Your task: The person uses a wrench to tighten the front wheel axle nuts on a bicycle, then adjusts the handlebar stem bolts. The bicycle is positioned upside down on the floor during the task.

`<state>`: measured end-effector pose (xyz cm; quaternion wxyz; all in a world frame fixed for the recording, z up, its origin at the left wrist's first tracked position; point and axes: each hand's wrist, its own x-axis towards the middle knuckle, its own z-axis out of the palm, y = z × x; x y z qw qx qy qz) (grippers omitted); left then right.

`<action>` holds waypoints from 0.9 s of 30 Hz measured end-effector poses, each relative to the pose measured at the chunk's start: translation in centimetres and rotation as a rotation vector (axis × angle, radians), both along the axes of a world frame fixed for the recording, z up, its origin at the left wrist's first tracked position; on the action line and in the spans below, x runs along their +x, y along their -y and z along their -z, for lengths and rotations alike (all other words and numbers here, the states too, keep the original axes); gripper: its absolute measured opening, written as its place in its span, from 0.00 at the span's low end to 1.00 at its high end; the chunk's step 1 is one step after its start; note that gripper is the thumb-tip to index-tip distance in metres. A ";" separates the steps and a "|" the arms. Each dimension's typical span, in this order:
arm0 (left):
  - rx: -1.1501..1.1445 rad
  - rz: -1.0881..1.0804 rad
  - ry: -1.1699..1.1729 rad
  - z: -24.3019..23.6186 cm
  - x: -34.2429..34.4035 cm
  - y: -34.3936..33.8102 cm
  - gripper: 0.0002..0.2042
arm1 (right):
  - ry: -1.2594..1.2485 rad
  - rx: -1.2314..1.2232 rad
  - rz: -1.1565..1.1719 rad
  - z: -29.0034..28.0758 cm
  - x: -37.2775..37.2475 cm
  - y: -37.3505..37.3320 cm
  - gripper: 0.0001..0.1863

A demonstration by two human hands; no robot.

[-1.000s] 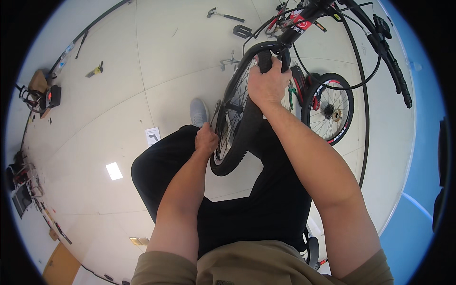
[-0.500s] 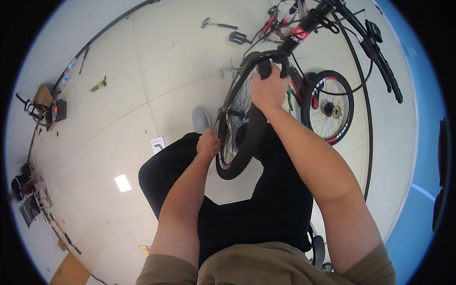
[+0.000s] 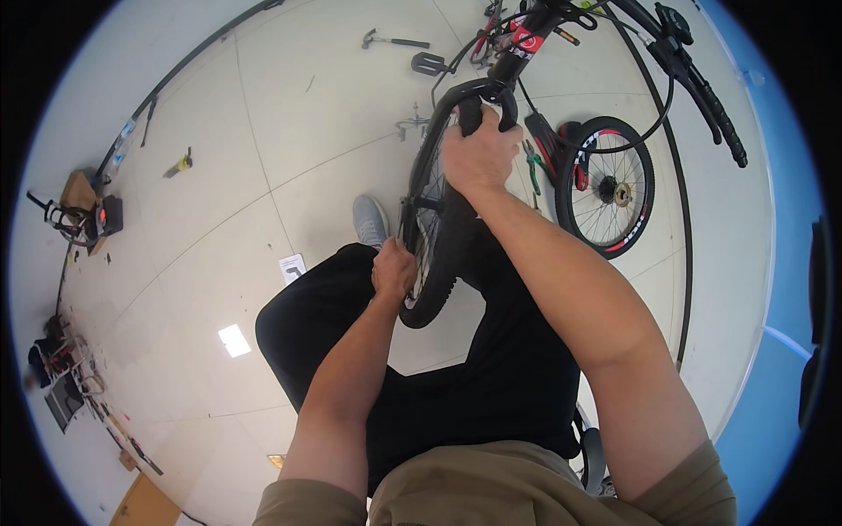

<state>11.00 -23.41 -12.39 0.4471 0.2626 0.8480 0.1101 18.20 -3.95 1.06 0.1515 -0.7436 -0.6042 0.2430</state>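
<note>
The bike wheel (image 3: 428, 307) stands at a tilt between the person's knees, with its top part inside the black fork (image 3: 424, 153). The right hand (image 3: 481, 158) curls its fingers over the top of the tyre and holds it snugly. The left hand (image 3: 395, 267) is bunched up at the wheel's left side, near the middle of the wheel; I cannot tell what is inside its fingers. It looks like the step now is to hold the wheel steady while the left hand works near its middle. I think the next move calls for a firm right hand and careful left fingers, away from the spokes. The handlebar (image 3: 702, 92) is up on the right. Farther out, green pliers (image 3: 533, 168), another wheel (image 3: 607, 188), a pedal (image 3: 428, 63) and a hammer (image 3: 395, 40) lie on the floor (image 3: 202, 237).
</note>
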 end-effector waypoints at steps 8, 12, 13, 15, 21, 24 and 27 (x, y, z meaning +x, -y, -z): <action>0.093 -0.020 0.058 2.8 0.0 -0.3 0.21 | -0.005 0.015 -0.001 0.2 0.0 0.2 0.37; 0.205 -0.043 0.078 8.0 0.1 1.0 0.20 | -0.009 0.025 0.006 0.2 -0.3 0.3 0.36; 0.200 -0.071 0.112 7.9 0.1 1.0 0.19 | -0.009 0.019 0.009 0.1 -0.3 0.2 0.37; 0.223 -0.055 0.060 9.7 -0.2 1.4 0.18 | -0.010 0.012 0.010 -0.2 -0.6 0.2 0.37; 0.081 -0.024 0.034 10.6 -2.2 0.8 0.14 | -0.010 0.026 0.007 -0.2 -0.5 0.5 0.36; 0.088 -0.005 0.034 10.7 -3.0 0.6 0.13 | -0.005 0.048 -0.005 -0.5 -0.7 0.5 0.36; 0.013 0.063 -0.015 7.0 -1.3 0.3 0.13 | 0.003 0.057 0.014 0.2 -0.1 0.5 0.36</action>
